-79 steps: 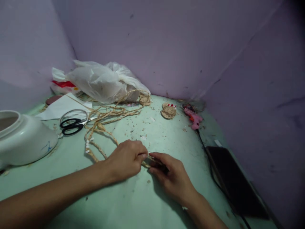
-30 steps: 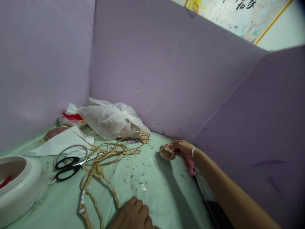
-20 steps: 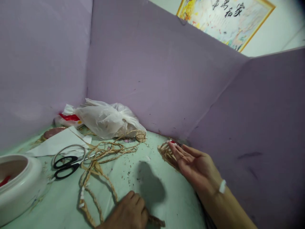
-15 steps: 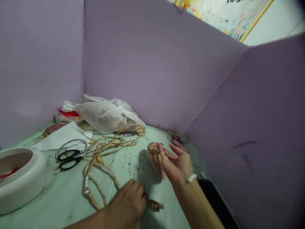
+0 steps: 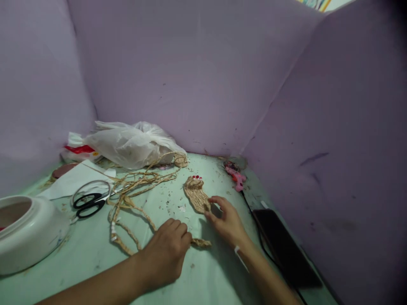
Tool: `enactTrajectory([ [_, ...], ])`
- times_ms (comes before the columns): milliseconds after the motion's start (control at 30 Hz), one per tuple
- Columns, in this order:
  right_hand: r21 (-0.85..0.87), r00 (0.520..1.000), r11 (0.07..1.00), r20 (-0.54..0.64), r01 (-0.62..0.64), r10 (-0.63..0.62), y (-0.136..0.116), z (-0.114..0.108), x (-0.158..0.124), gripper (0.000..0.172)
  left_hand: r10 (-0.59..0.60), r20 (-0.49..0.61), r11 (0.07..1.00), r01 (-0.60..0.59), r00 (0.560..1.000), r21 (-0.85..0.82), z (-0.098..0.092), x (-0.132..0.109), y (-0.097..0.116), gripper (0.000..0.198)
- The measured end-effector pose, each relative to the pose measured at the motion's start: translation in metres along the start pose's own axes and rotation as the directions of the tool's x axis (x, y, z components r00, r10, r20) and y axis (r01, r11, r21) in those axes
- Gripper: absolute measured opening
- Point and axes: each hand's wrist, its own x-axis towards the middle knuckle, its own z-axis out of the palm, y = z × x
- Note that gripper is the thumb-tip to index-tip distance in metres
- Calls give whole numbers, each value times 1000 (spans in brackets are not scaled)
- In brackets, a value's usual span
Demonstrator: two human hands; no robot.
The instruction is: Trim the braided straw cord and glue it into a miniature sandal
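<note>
A small slipper-shaped piece of woven straw [image 5: 196, 195], with red beads at its far end, lies on the table near the middle. My right hand [image 5: 227, 220] has its thumb and fingertips at the near end of this piece, one on either side of it. To the left, my left hand [image 5: 168, 250] is closed round a braided straw cord [image 5: 201, 243], whose short end sticks out past the thumb. Longer straw cords [image 5: 140, 192] lie in loose loops beyond the left hand, with white wrapping on one strand. My left fingertips are partly hidden.
Black-handled scissors [image 5: 90, 204] lie beside the loops, near white paper [image 5: 81, 180] and a white pot [image 5: 44, 233]. A tied plastic bag [image 5: 133, 146] rests at the purple back wall [image 5: 178, 84]. On the right are a pink object [image 5: 237, 178], a cable and a black phone-like slab [image 5: 286, 245].
The woven straw piece, raised and partly hidden by my right hand before, now lies flatter. My right hand has turned, bringing its fingertips to the near end. The view has tilted down.
</note>
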Motion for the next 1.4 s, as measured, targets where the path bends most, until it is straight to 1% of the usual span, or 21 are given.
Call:
enactTrajectory([
  [67,-82,994,993,73,84,-78,4,7,-2,32,1,-11,1000,-1,1000,3,0,0,0,12],
  [167,-127,986,984,125,127,-112,-3,8,-6,32,-20,-46,1000,20,999,1,-1,0,0,15],
  [233,-94,982,987,153,129,-114,-10,6,-11,28,-52,-101,998,49,994,-24,-3,-1,0,18],
  [300,-21,974,993,195,117,-111,-15,4,-17,25,-89,-169,994,76,981,-83,-5,-1,-1,20],
  [333,27,971,995,217,98,-102,-16,5,-19,24,-115,-200,988,92,973,-122,-7,-1,-2,20],
  [400,154,960,988,272,18,-60,-17,7,-23,25,-193,-238,968,145,952,-206,-8,-1,-5,20],
  [467,294,940,952,341,-86,-20,-15,9,-25,23,-283,-227,934,214,932,-288,-9,-1,-8,20],
  [533,381,927,910,376,-163,8,-14,10,-25,21,-365,-193,889,279,911,-364,-8,-1,-11,19],
  [633,464,935,848,340,-257,98,-15,9,-25,22,-497,-128,799,395,858,-453,-5,1,-15,20],
  [700,554,922,760,356,-339,151,-16,9,-24,28,-562,-54,738,471,825,-484,-4,2,-17,22],
  [733,589,912,718,377,-371,161,-16,10,-24,31,-572,-12,719,495,820,-489,-4,3,-18,21],
  [800,610,901,682,396,-402,177,-15,13,-24,29,-557,47,714,507,829,-483,-5,6,-19,18],
  [867,592,901,695,382,-410,205,-13,18,-24,24,-508,48,752,470,860,-463,-5,7,-19,17],
  [967,576,900,701,359,-421,246,-11,22,-25,23,-403,-15,834,361,915,-417,-5,6,-17,19],
  [1067,576,884,675,366,-460,290,-12,22,-26,26,-311,-74,911,275,948,-306,-2,2,-14,20],
  [1133,576,872,659,379,-484,310,-13,22,-27,29,-272,-97,942,244,957,-231,1,0,-12,24],
  [1200,573,868,656,382,-492,317,-14,21,-28,30,-257,-108,952,232,960,-199,2,-2,-11,25],
  [1400,552,877,685,365,-475,313,-14,23,-28,24,-253,-94,947,226,963,-230,0,-2,-11,20],
])
